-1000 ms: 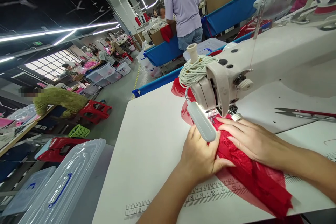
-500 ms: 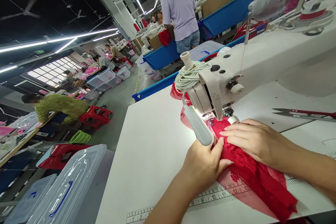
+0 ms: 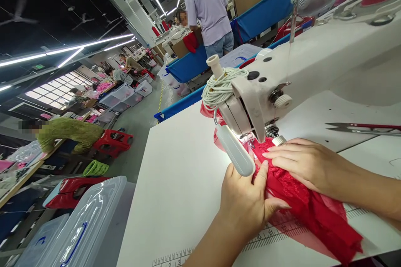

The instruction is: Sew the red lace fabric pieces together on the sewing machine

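Red lace fabric runs from beneath the needle area of a white sewing machine toward the table's front edge, with sheer red material below it. My left hand rests on the fabric's left edge, index finger and thumb spread apart; a grey lamp hides part of its other fingers. Across the lace on the right lies my right hand, its fingers stretched out flat and pointing toward the presser foot. More sheer red cloth shows behind the machine head.
Scissors-like snips lie right of the machine. A ruler scale runs along the front of the white tabletop. Lidded plastic bins stand at left, near red stools. Other people work at tables beyond.
My left thumb has spread farther from the index finger and reaches more to the right over the fabric. The fabric's near end has shifted slightly right; the camera view has moved a little.
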{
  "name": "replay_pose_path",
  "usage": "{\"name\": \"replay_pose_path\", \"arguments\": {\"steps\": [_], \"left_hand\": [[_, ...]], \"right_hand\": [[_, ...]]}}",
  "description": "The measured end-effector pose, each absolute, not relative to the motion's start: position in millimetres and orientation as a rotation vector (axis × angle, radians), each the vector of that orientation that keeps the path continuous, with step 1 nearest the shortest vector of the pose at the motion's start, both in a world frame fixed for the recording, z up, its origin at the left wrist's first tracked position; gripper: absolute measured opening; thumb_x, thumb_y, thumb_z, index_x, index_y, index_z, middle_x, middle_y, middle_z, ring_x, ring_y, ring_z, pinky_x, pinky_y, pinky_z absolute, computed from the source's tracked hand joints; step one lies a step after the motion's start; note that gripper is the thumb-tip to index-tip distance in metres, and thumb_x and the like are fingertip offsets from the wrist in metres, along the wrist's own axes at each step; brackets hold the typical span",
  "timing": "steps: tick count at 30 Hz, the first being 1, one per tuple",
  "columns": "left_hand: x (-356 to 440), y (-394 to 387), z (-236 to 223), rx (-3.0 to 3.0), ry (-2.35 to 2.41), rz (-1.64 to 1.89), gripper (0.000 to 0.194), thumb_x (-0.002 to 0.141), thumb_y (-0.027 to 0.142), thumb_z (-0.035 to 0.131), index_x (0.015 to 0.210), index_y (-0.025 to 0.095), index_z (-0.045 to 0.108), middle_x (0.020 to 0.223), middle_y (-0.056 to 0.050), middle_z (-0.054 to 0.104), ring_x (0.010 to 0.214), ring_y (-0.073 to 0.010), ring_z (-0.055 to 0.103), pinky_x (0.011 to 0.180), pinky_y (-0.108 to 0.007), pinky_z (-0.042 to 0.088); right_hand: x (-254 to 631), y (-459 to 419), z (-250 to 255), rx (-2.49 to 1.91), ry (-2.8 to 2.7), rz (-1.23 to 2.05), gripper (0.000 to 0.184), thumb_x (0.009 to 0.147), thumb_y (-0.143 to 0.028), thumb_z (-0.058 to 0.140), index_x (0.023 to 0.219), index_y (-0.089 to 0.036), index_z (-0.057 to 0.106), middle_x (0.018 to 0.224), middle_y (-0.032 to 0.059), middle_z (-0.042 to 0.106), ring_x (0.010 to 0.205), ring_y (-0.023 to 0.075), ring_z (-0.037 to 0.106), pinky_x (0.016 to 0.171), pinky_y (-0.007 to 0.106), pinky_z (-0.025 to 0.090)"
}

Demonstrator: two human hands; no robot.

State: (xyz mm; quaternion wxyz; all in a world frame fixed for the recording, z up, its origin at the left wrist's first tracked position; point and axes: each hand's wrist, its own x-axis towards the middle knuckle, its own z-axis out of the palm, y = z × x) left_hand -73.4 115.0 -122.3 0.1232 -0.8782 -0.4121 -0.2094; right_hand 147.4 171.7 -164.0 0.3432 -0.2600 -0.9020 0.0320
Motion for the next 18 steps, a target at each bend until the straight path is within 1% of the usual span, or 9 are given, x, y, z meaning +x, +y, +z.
{"name": "replay_pose_path", "arguments": {"steps": [3, 6, 10, 12, 15, 16, 18], "left_hand": [[-73.6, 116.0, -124.7, -2.545, -1.219, -0.589, 0.084, 0.103, 0.071, 0.019, 0.128, 0.012, 0.072, 0.12, -0.019, 0.072, 0.092, -0.0266, 0.064, 0.082, -0.039, 0.055], [-75.0, 117.2, -128.6, -2.521, -1.228, -0.562, 0.082, 0.101, 0.073, 0.024, 0.132, 0.013, 0.07, 0.122, -0.019, 0.071, 0.095, -0.0279, 0.063, 0.084, -0.04, 0.054], [-76.6, 119.0, -130.7, -2.525, -1.262, -0.535, 0.078, 0.102, 0.072, 0.027, 0.135, 0.014, 0.068, 0.109, -0.016, 0.074, 0.096, -0.0292, 0.063, 0.085, -0.042, 0.054], [-76.9, 120.0, -129.7, -2.527, -1.28, -0.504, 0.075, 0.102, 0.072, 0.032, 0.137, 0.015, 0.067, 0.106, -0.015, 0.074, 0.096, -0.0292, 0.063, 0.084, -0.042, 0.054], [-76.2, 122.2, -126.9, -2.521, -1.31, -0.469, 0.071, 0.101, 0.072, 0.038, 0.136, 0.016, 0.066, 0.115, -0.016, 0.073, 0.099, -0.0289, 0.063, 0.082, -0.041, 0.054], [-75.7, 123.2, -125.8, -2.52, -1.317, -0.479, 0.07, 0.102, 0.071, 0.037, 0.135, 0.017, 0.067, 0.119, -0.016, 0.073, 0.099, -0.0286, 0.063, 0.083, -0.041, 0.054], [-74.7, 125.6, -123.9, -2.523, -1.32, -0.535, 0.07, 0.105, 0.068, 0.029, 0.132, 0.017, 0.068, 0.122, -0.016, 0.072, 0.099, -0.0277, 0.063, 0.086, -0.041, 0.054]], "right_hand": [[147.4, 173.4, -167.0, -0.659, -2.339, 0.04, 0.03, 0.095, -0.01, 0.043, 0.108, -0.02, 0.068, 0.118, 0.0084, 0.078, 0.108, 0.0215, 0.072, 0.092, 0.04, 0.053], [146.4, 176.5, -169.6, -0.654, -2.334, 0.007, 0.028, 0.099, -0.014, 0.042, 0.11, -0.019, 0.067, 0.121, 0.0095, 0.077, 0.108, 0.0218, 0.072, 0.091, 0.039, 0.054], [144.7, 180.2, -169.0, -0.654, -2.33, 0.02, 0.027, 0.103, -0.02, 0.041, 0.11, -0.02, 0.067, 0.119, 0.0093, 0.077, 0.105, 0.0218, 0.072, 0.093, 0.04, 0.053], [144.3, 181.1, -167.4, -0.657, -2.347, 0.021, 0.027, 0.104, -0.022, 0.041, 0.111, -0.019, 0.067, 0.12, 0.0096, 0.077, 0.106, 0.022, 0.071, 0.095, 0.04, 0.052], [143.6, 182.0, -165.0, -0.663, -2.36, -0.005, 0.03, 0.107, -0.025, 0.038, 0.114, -0.018, 0.067, 0.121, 0.0103, 0.076, 0.108, 0.0219, 0.07, 0.098, 0.041, 0.05], [143.1, 182.3, -164.1, -0.665, -2.36, -0.011, 0.031, 0.108, -0.026, 0.037, 0.113, -0.017, 0.067, 0.12, 0.0103, 0.076, 0.108, 0.0218, 0.07, 0.098, 0.041, 0.05], [141.5, 183.0, -161.9, -0.679, -2.358, -0.004, 0.033, 0.109, -0.029, 0.037, 0.112, -0.018, 0.068, 0.118, 0.01, 0.077, 0.105, 0.0218, 0.071, 0.095, 0.04, 0.05]]}}
